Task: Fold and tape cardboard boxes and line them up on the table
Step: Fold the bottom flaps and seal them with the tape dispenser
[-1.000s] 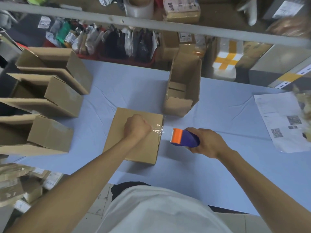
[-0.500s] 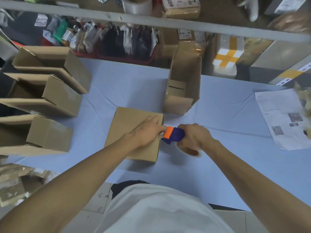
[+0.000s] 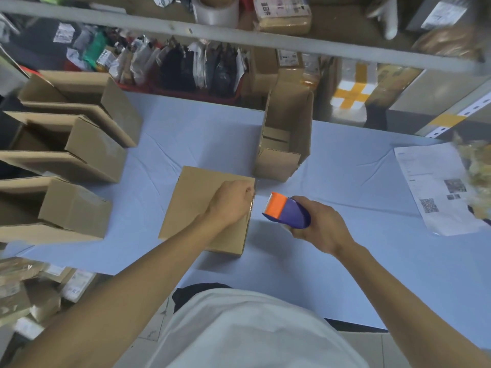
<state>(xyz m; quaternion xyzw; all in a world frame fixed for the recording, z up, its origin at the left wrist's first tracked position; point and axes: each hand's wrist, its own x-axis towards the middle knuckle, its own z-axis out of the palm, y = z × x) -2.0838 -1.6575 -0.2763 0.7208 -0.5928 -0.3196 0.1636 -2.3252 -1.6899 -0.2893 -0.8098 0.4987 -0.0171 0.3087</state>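
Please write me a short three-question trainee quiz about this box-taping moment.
1. True or false: the tape dispenser touches the box being taped.
2. Which hand holds the dispenser? A) left hand B) right hand
3. How many open boxes lie along the table's left side?

Key:
1. False; there is a gap between them.
2. B.
3. Three: near, middle, far.

Closed box [image 3: 202, 208] centre — three open boxes [image 3: 74, 208] left (paper [image 3: 435, 187] right).

Packing room: parcel-stacked shelves [image 3: 265, 35], cardboard boxes [image 3: 87, 155]
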